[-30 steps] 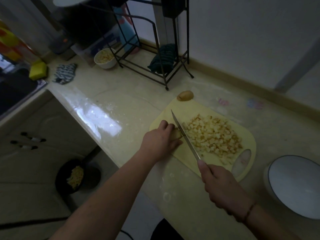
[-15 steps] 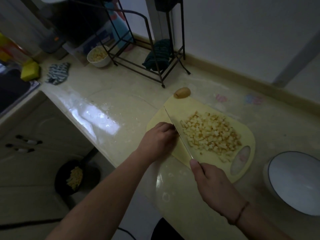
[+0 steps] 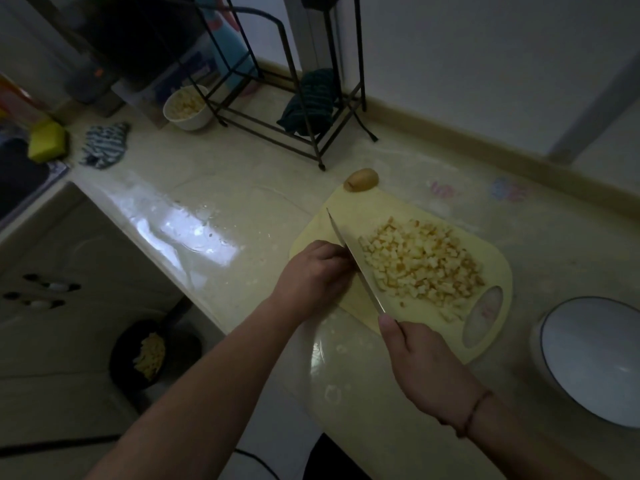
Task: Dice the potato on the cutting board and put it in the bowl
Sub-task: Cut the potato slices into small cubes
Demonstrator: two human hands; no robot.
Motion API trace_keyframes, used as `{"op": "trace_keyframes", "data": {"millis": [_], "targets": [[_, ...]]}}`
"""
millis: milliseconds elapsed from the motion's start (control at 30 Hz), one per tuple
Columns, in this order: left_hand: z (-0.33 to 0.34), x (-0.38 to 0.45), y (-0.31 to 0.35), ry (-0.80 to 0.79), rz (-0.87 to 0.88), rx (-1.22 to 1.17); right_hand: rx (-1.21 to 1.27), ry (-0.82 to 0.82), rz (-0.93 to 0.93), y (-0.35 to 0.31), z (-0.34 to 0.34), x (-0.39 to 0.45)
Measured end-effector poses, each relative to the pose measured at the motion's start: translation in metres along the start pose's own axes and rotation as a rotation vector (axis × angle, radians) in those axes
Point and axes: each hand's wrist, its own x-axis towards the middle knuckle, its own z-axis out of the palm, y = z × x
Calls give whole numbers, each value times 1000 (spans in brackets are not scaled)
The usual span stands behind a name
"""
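Head view: left hand [image 3: 313, 273], fingers curled over a hidden potato piece, touches the steel knife [image 3: 353, 259] gripped by right hand [image 3: 420, 355], risking a nick.

Knife [image 3: 353, 259] lower, potato piece now hidden.
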Motion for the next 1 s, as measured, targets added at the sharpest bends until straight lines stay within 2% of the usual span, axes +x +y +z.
{"op": "trace_keyframes", "data": {"millis": [167,400,600,767,1000], "targets": [[-1,2,0,-5,-13,9,-16,2,8,2,-1,16],[1,-2,7,79,-79,-7,196,-53,139,12,-21,16],[-1,-11,9,67,-59,39,33,-57,14,9,-23,10],[3,-10,6,52,-82,22,-32,-50,-6,7,-17,10],[5,-11,11,113,-137,-31,-98,-51,-36,9,-19,5]]}}
